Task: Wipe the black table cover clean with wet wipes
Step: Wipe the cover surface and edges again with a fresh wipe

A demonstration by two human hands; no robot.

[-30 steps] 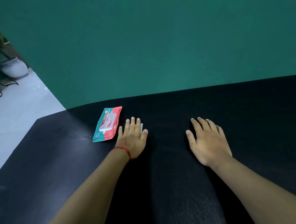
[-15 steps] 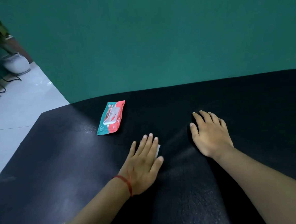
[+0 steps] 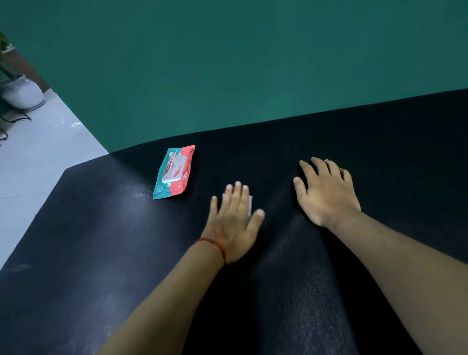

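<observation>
On the black table cover (image 3: 91, 261), the left hand (image 3: 234, 223) lies flat with straight fingers, pressing a white wet wipe (image 3: 251, 205) just nearer than and right of the wipes packet (image 3: 174, 171). The right hand (image 3: 326, 194), flat with fingers spread, rests on the cover well right of the packet. Behind the packet rises a green wall (image 3: 248, 54).

Black table cover (image 3: 288, 296) across lower frame, flat, streaked with damp sheen. White wet wipe (image 3: 251, 205) at centre, flat, mostly hidden under left hand (image 3: 234, 223). Teal-and-red wipes pack (image 3: 174, 172) flat, left of centre.
</observation>
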